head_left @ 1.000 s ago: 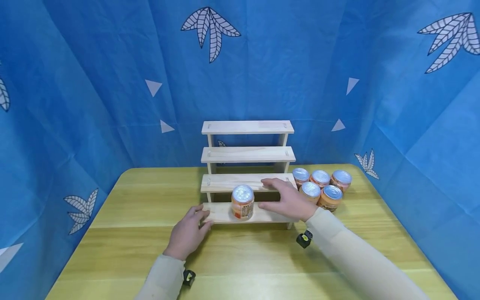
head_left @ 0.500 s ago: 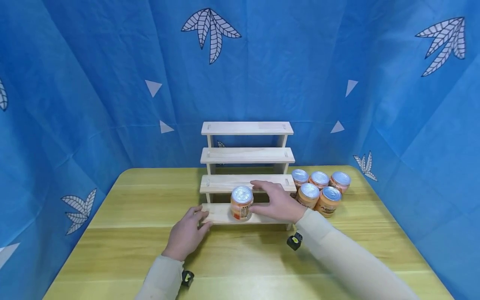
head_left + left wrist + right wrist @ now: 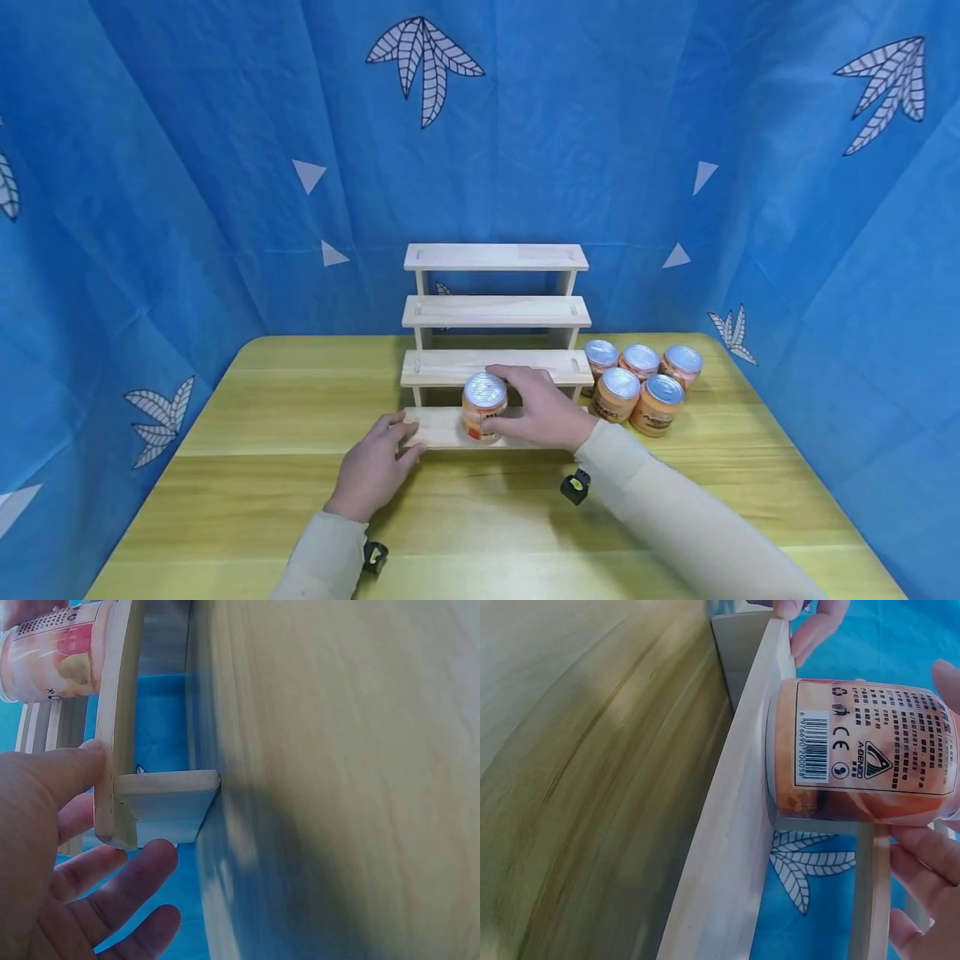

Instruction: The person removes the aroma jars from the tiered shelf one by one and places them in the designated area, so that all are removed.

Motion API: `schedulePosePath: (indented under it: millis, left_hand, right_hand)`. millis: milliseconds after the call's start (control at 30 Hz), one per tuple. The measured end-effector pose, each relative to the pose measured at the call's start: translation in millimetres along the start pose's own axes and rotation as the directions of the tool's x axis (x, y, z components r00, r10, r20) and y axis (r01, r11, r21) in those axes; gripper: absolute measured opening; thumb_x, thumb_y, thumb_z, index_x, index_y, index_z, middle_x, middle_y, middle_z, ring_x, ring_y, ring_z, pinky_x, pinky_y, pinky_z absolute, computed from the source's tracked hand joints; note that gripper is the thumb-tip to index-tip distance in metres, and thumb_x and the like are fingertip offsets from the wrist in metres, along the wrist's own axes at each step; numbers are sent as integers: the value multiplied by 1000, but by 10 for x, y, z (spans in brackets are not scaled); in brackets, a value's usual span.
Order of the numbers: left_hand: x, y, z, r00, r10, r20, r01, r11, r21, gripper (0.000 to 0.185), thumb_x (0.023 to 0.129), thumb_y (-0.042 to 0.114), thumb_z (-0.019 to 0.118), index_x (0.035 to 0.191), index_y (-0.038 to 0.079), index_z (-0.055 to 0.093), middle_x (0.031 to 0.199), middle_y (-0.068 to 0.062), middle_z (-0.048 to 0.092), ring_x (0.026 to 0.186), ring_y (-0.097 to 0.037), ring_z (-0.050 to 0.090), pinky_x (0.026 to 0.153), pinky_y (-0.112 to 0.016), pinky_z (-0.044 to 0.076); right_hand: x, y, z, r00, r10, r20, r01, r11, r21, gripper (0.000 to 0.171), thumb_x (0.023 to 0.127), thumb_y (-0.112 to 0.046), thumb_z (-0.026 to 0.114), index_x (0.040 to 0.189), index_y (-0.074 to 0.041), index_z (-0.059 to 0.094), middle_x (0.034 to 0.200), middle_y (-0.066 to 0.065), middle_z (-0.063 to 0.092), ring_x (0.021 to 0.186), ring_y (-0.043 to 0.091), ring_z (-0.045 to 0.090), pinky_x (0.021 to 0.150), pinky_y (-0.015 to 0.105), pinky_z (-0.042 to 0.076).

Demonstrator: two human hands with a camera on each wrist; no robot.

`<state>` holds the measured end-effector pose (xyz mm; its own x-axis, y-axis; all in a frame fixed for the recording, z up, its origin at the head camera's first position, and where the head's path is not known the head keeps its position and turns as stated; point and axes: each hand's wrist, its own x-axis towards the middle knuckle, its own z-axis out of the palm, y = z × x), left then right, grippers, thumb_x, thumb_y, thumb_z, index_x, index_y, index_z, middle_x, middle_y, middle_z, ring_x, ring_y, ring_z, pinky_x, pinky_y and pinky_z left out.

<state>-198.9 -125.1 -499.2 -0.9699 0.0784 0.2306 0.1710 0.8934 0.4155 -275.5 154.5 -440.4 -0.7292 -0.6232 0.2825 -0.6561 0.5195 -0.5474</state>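
Can (image 3: 484,406): upright on rack (image 3: 442,427) bottom step. Right hand (image 3: 542,410) curled around it from the right. Left hand (image 3: 375,467), fingers spread, steadies step's left end.

Over the last 1 s the right hand (image 3: 542,412) has slid left along the pale wooden 4-step rack (image 3: 496,310), from well apart to closing its fingers round the orange can with a silver lid (image 3: 483,406) on the lowest step.
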Motion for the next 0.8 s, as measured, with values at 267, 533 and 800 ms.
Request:
schedulePosePath:
  millis: [267,533,800]
  left_hand:
    - [1,2,-15,1000,-4,10,4,1000,-8,42,96,38,70,129,11,68,143,-12,56,121,-33,62,93,-49,56]
    - [8,15,-10,999,-26,29,26,1000,-1,43,96,38,70,131,12,67,145,-11,54,123,-33,61,95,-50,55]
    - [8,5,-3,1000,-13,15,13,1000,4,43,96,38,70,130,12,68,144,-12,55,122,-34,61,94,-50,55]
  right_hand:
    - [21,-34,45,1000,11,-24,-12,999,-47,84,82,-47,82,148,-8,48,137,3,61,128,23,53,107,49,35]
    - [37,-101,67,996,66,-60,-68,997,-33,78,80,-44,84,143,-9,54,128,3,65,120,24,57,103,46,36]
    - [39,-97,63,993,85,-84,-88,996,-35,76,78,-45,86,138,-9,57,123,3,69,111,21,63,101,45,39]
